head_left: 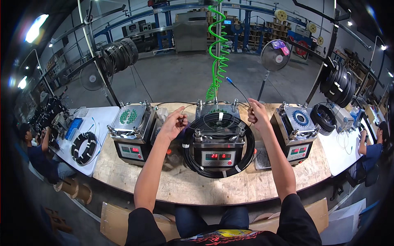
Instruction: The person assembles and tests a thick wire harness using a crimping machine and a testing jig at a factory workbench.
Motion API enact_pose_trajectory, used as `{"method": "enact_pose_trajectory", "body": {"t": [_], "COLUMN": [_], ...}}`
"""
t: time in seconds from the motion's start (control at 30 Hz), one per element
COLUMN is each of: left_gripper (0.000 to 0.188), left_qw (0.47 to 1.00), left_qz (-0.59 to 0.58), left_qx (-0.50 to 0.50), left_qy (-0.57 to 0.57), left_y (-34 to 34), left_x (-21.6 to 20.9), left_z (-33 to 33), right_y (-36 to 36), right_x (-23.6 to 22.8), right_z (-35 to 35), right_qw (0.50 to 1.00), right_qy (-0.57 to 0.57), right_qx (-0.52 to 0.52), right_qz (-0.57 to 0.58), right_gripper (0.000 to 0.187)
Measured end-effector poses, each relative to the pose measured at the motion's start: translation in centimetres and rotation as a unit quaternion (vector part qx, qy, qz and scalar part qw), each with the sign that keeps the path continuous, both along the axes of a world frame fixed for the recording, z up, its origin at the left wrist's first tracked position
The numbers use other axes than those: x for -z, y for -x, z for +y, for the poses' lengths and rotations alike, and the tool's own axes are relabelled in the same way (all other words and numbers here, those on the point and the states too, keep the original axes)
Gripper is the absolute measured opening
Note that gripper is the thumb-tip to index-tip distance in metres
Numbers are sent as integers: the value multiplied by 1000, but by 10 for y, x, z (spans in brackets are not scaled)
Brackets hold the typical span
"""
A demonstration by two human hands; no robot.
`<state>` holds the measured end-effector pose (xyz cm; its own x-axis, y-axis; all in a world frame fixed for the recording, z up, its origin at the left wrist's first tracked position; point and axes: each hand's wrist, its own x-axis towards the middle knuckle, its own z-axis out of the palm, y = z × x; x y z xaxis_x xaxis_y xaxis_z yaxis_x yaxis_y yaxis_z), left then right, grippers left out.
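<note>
Both my arms reach forward over the wooden workbench (197,189). My right hand (257,116) is closed on a thin black cable (239,89); its free end, with a blue tip (229,80), sticks up and to the left. My left hand (175,124) pinches another part of the cable, level with the far side of the middle machine. Between my hands a coil of black cable (188,158), with white ties, hangs in front of the middle machine (198,153). A loose loop of cable runs above the coil. Part of the machine's top is hidden behind it.
Similar metal machines stand at left (130,141) and right (297,143). A clear tray (262,162) sits beside the middle one. White side tables hold black coils (84,148), with a person (39,153) at left and another (371,151) at right. A green spiral hose (217,45) hangs ahead.
</note>
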<state>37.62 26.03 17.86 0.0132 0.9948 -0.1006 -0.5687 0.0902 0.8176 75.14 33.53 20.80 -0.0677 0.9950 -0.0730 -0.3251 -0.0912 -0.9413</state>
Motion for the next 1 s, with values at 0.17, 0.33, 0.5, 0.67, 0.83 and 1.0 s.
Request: {"method": "enact_pose_trajectory", "body": {"t": [0.17, 0.33, 0.5, 0.67, 0.83, 1.0], "left_gripper": [34, 15, 14, 12, 17, 28], "left_qw": [1000, 999, 997, 985, 974, 964], "left_qz": [17, 42, 48, 149, 214, 254], "left_qx": [-8, -21, 15, 83, 63, 73], "left_qy": [22, 21, 52, 19, 49, 21], "left_y": [-13, -29, -15, -29, -43, -50], "left_x": [-9, -36, -27, -36, -49, -60], "left_z": [19, 17, 46, 52, 66, 64], "right_y": [8, 13, 9, 20, 24, 32], "right_x": [-12, -28, -24, -29, -36, -42], "right_z": [20, 19, 33, 35, 35, 33], "right_qw": [993, 993, 971, 965, 941, 922], "right_qy": [-56, -52, -124, -96, -124, -184], "right_qx": [-40, -5, -98, -111, -117, -100], "right_qz": [-92, -102, -178, -218, -291, -325], "right_gripper": [30, 28, 32, 34, 36, 33]}}
